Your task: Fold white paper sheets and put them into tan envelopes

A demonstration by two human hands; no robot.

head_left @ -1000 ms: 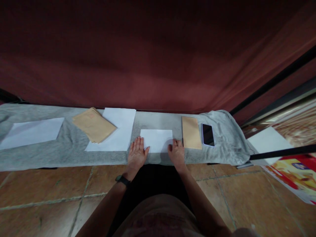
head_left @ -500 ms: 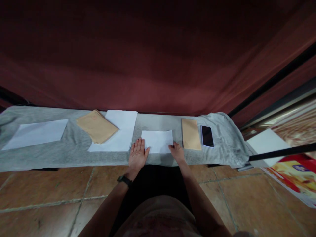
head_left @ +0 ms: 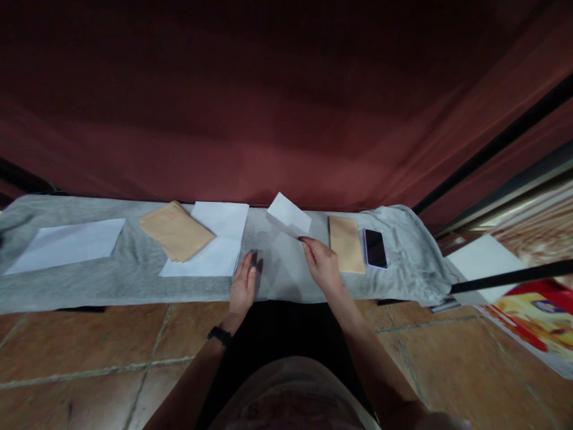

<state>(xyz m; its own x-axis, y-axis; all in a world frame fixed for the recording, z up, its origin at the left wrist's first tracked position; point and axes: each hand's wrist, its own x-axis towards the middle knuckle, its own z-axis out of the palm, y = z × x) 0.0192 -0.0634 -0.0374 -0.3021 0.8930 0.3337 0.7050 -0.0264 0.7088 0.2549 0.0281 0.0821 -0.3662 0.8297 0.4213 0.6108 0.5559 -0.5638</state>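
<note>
A folded sheet of white paper (head_left: 290, 214) is raised and tilted above the grey cloth. My right hand (head_left: 323, 263) pinches its lower right corner between thumb and fingers. To the left, my left hand (head_left: 243, 285) hovers at the cloth's front part with fingers stretched out and nothing in them, beside a stack of white sheets (head_left: 215, 257). On that stack partly rests a pile of brown envelopes (head_left: 176, 230). A single brown envelope (head_left: 347, 245) lies just right of my right hand.
A phone (head_left: 375, 248) lies right of the single envelope. Another white sheet (head_left: 67, 243) is at the far left of the cloth-covered narrow table (head_left: 134, 283). A dark red curtain (head_left: 268, 119) hangs behind. Black bars (head_left: 492, 146) and a red-yellow box (head_left: 544, 322) stand at the right.
The folded paper has come up off the cloth, moving away from me and tilting, in my right hand. My left hand has let go of the paper's left side and drawn back slightly.
</note>
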